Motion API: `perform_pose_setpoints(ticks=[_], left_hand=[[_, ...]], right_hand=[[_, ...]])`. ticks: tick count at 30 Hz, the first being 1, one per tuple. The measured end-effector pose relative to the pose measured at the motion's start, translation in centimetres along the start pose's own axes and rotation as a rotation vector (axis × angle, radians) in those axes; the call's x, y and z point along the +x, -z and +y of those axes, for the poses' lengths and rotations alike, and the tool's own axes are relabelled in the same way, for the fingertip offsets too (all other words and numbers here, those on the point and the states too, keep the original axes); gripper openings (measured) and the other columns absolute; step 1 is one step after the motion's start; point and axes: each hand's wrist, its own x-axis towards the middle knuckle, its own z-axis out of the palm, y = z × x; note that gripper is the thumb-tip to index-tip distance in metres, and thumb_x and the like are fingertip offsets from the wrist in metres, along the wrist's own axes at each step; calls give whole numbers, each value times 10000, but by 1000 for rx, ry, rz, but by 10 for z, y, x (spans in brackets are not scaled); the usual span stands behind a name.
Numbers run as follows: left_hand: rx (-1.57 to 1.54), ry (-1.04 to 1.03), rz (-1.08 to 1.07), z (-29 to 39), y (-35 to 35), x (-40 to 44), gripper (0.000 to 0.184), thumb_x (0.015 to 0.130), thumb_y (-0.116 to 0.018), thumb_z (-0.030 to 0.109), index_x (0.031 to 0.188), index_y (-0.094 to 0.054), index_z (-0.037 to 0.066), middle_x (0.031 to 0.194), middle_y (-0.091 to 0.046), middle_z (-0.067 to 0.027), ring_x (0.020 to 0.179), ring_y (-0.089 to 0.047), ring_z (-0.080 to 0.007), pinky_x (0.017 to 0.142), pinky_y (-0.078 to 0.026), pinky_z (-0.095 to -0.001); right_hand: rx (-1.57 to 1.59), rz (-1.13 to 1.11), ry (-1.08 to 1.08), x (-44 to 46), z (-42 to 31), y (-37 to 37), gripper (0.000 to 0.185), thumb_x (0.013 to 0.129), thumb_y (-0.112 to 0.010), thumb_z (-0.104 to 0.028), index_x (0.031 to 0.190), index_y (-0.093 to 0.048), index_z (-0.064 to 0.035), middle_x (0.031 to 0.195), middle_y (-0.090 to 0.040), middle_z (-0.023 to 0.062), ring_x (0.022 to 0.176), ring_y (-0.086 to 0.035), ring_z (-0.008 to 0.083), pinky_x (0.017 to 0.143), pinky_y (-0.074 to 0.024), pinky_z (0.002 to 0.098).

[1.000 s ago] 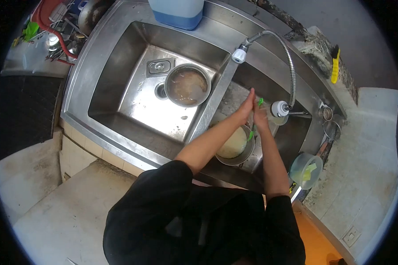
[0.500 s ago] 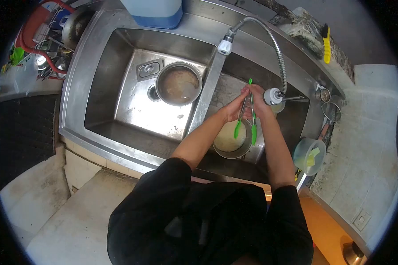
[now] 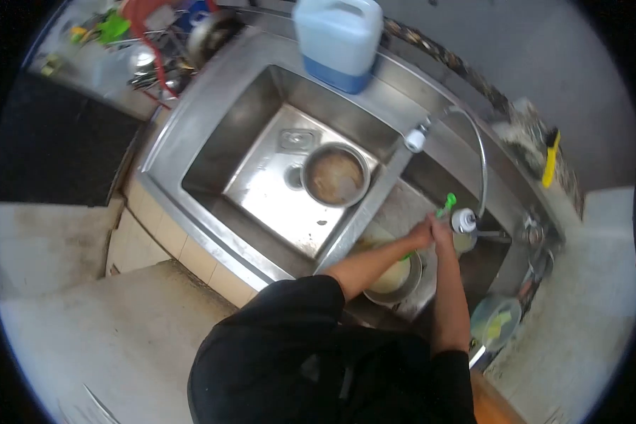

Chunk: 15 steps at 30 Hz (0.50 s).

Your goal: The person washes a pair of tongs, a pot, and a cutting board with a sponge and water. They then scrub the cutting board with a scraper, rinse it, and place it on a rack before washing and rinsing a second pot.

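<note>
Over the right basin, my left hand [image 3: 421, 234] and my right hand [image 3: 442, 230] are closed together around a pair of green-ended tongs [image 3: 448, 203]. One green end sticks out past my fingers; most of the metal part is hidden by my hands and motion blur. Below my left forearm, a metal pot [image 3: 417, 277] with cloudy pale liquid stands in the basin, partly covered by the arm. Close to my right hand is the white faucet head [image 3: 463, 220] on its flexible hose.
In the left basin [image 3: 261, 201] a metal pot [image 3: 366, 185] holds brownish liquid. A jug of blue liquid [image 3: 340, 71] stands behind the sink. At the right are a clear plastic tub [image 3: 482, 321] and a yellow-handled tool [image 3: 551, 161]. Utensils [image 3: 169, 74] crowd the far left.
The view has swung, so the sink sits lower and turned in the picture. My hands have come closer together around the tongs, whose two arms no longer show clearly.
</note>
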Motion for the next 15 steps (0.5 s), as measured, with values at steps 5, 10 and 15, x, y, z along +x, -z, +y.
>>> perform_pose_setpoints(ticks=[5, 10, 15], left_hand=[[-13, 46, -108, 7, 38, -40, 433, 805, -581, 265, 1126, -482, -9, 1065, -587, -241, 994, -564, -395, 834, -449, -456], [339, -195, -6, -8, 96, -108, 326, 779, -616, 241, 994, -535, 10, 949, -599, -208, 940, -572, -372, 825, -447, -450], [240, -311, 35, -11, 174, -197, 327, 818, -611, 247, 1045, -557, 18, 953, -608, -177, 914, -590, -322, 796, -461, -401]], right_hand=[[205, -131, -134, -27, -30, 5, 439, 776, -706, -322, 1017, -519, -6, 820, -598, 59, 724, -594, 166, 625, -474, 318], [352, -99, -36, -67, -9, 12, 596, 800, -695, -318, 1205, -456, 49, 1040, -583, 133, 841, -592, 189, 746, -484, 315], [447, -62, 152, -152, 16, 5, 271, 873, -621, -248, 976, -542, -11, 780, -603, 53, 687, -584, 137, 648, -483, 263]])
